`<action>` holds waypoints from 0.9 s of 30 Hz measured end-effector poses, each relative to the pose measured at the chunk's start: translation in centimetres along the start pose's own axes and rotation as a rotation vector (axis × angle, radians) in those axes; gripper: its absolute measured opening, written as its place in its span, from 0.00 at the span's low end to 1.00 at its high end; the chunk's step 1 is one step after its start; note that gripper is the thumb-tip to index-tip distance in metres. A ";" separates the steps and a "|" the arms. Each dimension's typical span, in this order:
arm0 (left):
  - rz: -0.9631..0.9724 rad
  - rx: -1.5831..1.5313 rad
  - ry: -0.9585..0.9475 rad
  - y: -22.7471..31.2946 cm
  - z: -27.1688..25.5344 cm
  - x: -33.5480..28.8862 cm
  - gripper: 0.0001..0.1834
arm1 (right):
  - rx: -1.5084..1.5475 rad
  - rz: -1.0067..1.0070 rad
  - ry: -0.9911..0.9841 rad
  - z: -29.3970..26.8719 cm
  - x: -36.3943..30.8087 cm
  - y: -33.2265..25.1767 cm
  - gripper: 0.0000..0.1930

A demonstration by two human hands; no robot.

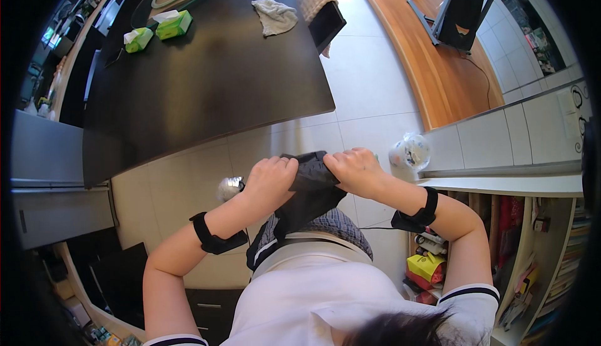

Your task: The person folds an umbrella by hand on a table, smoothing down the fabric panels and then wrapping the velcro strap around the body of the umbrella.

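Observation:
In front of my waist, a limp, thin black sheet [310, 186] hangs between my two hands; whether it is a plastic bag or a cloth I cannot tell. My left hand [272, 178] is closed on its upper left edge, the fingers curled over it. At the upper right edge my right hand [355, 169] grips it the same way. Between the hands the top edge is bunched and slightly stretched, and the lower part drapes down in front of my patterned trousers [335, 224].
A dark table [206, 89] stands ahead, with two green tissue packs [173, 25] and a grey cloth [274, 17] on it. Right of my hands a bin with a white liner [410, 153] stands by the wall. An open shelf [526, 239] is at the right, a fridge [47, 149] at the left.

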State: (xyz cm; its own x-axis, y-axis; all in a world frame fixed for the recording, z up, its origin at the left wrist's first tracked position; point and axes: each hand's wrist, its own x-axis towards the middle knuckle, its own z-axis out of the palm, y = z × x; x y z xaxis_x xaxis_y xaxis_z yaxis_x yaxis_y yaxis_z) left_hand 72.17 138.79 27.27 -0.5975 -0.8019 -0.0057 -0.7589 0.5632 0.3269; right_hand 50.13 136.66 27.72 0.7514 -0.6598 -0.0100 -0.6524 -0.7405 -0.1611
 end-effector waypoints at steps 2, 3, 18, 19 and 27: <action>0.169 -0.033 0.274 0.1 -0.1 0.3 0.26 | -0.073 -0.025 0.075 0.5 0.3 -0.3 0.10; 0.188 -0.029 0.250 0.2 0.2 0.4 0.29 | -0.146 -0.044 0.147 0.7 0.4 -0.6 0.08; -0.165 -0.721 -0.510 -2.6 1.5 0.7 0.21 | -0.126 -0.125 0.130 1.0 0.2 -1.0 0.13; -0.177 -0.578 -0.378 -2.1 1.6 0.5 0.20 | -0.140 -0.097 0.124 0.6 0.2 -1.0 0.13; 0.158 0.105 0.111 0.0 0.2 -0.5 0.11 | 0.231 0.233 -0.286 -2.3 -0.9 -1.4 0.21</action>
State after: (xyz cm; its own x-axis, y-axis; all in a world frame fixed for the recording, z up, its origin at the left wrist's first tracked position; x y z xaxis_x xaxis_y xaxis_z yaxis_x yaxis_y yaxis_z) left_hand 72.40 139.27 27.07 -0.6835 -0.7157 0.1433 -0.6844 0.6967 0.2149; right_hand 50.12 137.97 30.18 0.6049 -0.7200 -0.3400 -0.7930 -0.5062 -0.3389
